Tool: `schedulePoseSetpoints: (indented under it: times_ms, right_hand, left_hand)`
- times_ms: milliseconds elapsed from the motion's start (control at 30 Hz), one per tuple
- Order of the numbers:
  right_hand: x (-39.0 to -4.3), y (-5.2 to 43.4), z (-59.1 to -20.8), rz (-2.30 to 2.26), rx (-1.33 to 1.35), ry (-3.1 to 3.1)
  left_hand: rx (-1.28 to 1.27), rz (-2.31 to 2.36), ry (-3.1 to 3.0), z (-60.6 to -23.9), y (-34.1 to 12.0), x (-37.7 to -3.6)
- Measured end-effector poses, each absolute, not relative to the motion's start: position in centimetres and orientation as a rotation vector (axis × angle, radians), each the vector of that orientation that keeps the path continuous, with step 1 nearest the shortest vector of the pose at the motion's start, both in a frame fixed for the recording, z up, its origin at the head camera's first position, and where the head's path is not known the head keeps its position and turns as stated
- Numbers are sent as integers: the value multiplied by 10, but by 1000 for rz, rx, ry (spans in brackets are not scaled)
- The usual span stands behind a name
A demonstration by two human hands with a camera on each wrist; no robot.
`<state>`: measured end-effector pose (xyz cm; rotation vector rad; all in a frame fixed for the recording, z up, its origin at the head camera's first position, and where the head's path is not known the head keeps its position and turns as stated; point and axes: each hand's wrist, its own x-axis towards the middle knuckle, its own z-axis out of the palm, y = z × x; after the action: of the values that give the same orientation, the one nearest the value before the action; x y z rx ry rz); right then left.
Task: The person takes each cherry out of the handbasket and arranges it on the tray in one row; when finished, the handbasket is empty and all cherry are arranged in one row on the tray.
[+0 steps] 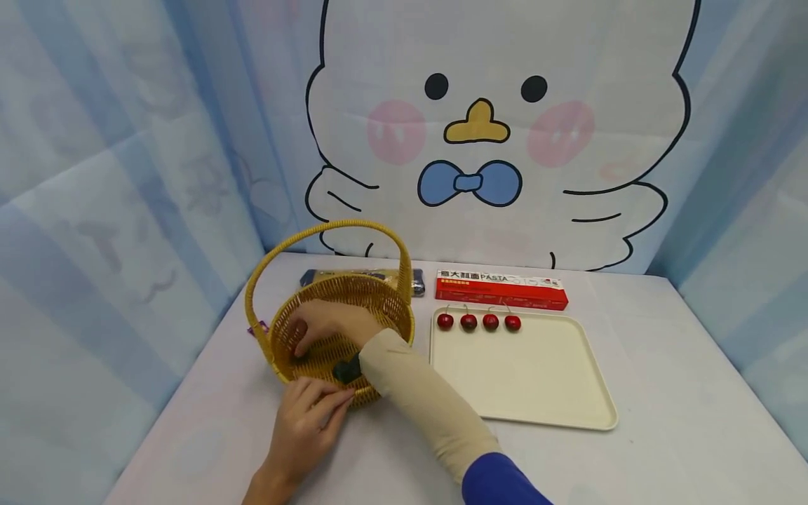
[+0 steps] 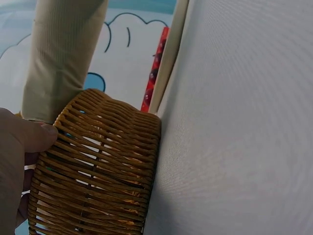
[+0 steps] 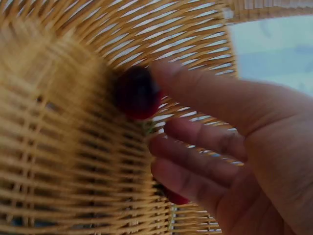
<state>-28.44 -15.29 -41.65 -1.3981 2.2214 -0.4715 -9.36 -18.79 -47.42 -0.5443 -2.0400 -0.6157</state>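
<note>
A woven yellow basket [image 1: 391, 301] with a tall handle stands on the white table. My right hand [image 1: 315, 326], in a beige sleeve, reaches down inside it. In the right wrist view my right hand [image 3: 161, 112] curls its thumb and fingers round a dark red cherry [image 3: 137, 93] against the basket wall [image 3: 49, 147]. A second red cherry [image 3: 176, 198] shows under the fingers. My left hand [image 1: 334, 400] rests against the near outside of the basket. Its thumb [image 2: 41, 136] presses on the wicker wall [image 2: 107, 161].
A cream tray [image 1: 536, 379] lies right of the basket, with a row of several cherries [image 1: 478, 322] along its far edge. Behind it lies a red pasta box [image 1: 501, 289]. A dark packet [image 1: 315, 275] lies behind the basket. Curtains close off the back and sides.
</note>
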Motion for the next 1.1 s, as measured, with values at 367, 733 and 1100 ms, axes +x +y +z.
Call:
schedulePoseSetpoints:
  times_ms: [367, 733, 1100]
  right_hand:
    - [-277, -154, -419, -357, -1349, 2191]
    - [-275, -147, -409, -325, -1349, 2193]
    - [-278, -119, -386, -425, -1414, 2241]
  left_hand:
    - [-534, -614, -2030, -475, -186, -94]
    - [-542, -629, -2035, -475, -187, -93]
    - [-535, -640, -2073, -474, -187, -92]
